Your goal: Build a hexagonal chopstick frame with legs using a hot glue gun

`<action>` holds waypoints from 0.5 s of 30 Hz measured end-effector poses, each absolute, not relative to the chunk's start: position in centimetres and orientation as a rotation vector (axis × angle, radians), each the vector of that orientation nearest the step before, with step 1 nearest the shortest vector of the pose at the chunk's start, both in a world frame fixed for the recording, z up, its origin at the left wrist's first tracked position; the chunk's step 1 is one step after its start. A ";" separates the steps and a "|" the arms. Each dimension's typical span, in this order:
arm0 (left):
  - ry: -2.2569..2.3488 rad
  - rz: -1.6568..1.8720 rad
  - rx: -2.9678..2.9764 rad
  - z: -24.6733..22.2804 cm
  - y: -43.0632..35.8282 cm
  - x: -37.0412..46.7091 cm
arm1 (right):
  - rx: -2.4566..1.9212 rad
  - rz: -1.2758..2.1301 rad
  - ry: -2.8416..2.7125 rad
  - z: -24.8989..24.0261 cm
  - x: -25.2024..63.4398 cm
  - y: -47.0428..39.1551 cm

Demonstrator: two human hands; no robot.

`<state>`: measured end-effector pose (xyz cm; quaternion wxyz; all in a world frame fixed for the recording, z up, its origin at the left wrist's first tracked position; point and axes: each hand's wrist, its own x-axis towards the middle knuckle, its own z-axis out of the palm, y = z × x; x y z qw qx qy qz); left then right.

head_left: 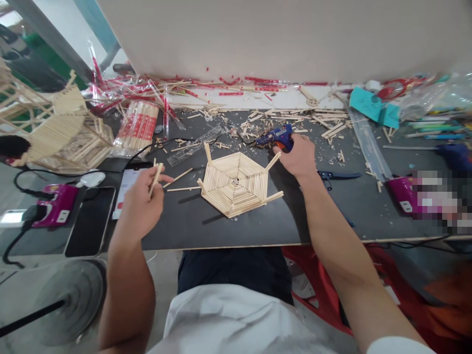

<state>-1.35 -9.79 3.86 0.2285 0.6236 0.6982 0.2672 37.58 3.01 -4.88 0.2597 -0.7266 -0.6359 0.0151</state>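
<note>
In front of me on the dark table lies a hexagonal panel point(252, 187) built of thin wooden sticks in rings, with short stick posts rising at several corners. My right hand point(300, 152) is wrapped round a blue hot glue gun point(282, 135) beyond the panel's right side, its nozzle pointing left. To the left of the panel, my left hand point(145, 196) is closed on short wooden sticks point(157, 179), held nearly upright. Two loose sticks point(182, 189) lie between that hand and the panel. A phone with a lit screen point(120, 204) is partly hidden behind my left wrist.
Bundled sticks in red-and-clear wrappers point(136, 125) stand back left beside a large stick model point(55, 123). Stick scraps point(258, 123) litter the back. Blue-handled pliers point(339, 175) lie right of my arm. Purple power strips point(57, 204) and a dark phone point(90, 221) sit nearer the edges.
</note>
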 end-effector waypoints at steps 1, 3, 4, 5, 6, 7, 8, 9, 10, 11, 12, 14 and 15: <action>1.945 0.629 1.765 3.6 -9.4 -1.1 | -1.970 0.043 -1.721 -4.9 37.6 3.0; 1.937 0.423 1.865 2.9 -8.8 -0.7 | -1.967 0.054 -1.719 -5.0 37.6 3.0; 1.936 0.334 1.923 2.5 -8.5 -0.5 | -1.970 0.061 -1.718 -5.1 37.6 3.0; 1.946 0.263 1.985 2.2 -8.4 -0.2 | -1.974 0.062 -1.717 -5.1 37.6 3.0; 1.963 0.210 2.045 1.9 -8.4 0.0 | -1.981 0.056 -1.716 -5.1 37.6 2.9; 1.984 0.177 2.091 1.6 -8.4 0.2 | -1.985 0.041 -1.717 -5.1 37.6 2.8; 2.008 0.152 2.118 1.4 -8.5 0.4 | -1.983 0.016 -1.719 -5.0 37.5 2.7; 2.039 0.130 2.126 1.3 -8.6 0.6 | -1.972 -0.015 -1.720 -4.8 37.5 2.6; 2.076 0.108 2.121 1.3 -8.7 0.8 | -1.952 -0.044 -1.722 -4.7 37.5 2.4; 2.115 0.089 2.110 1.2 -8.8 0.9 | -1.921 -0.069 -1.723 -4.4 37.4 2.3; 2.154 0.071 2.093 1.2 -8.9 1.0 | -1.881 -0.087 -1.726 -4.2 37.3 2.2; 2.225 0.049 2.050 1.2 -9.0 0.8 | -1.783 -0.083 -1.739 -3.7 36.9 1.9; 2.241 0.055 2.029 1.2 -9.0 0.7 | -1.731 -0.058 -1.744 -3.5 36.6 1.9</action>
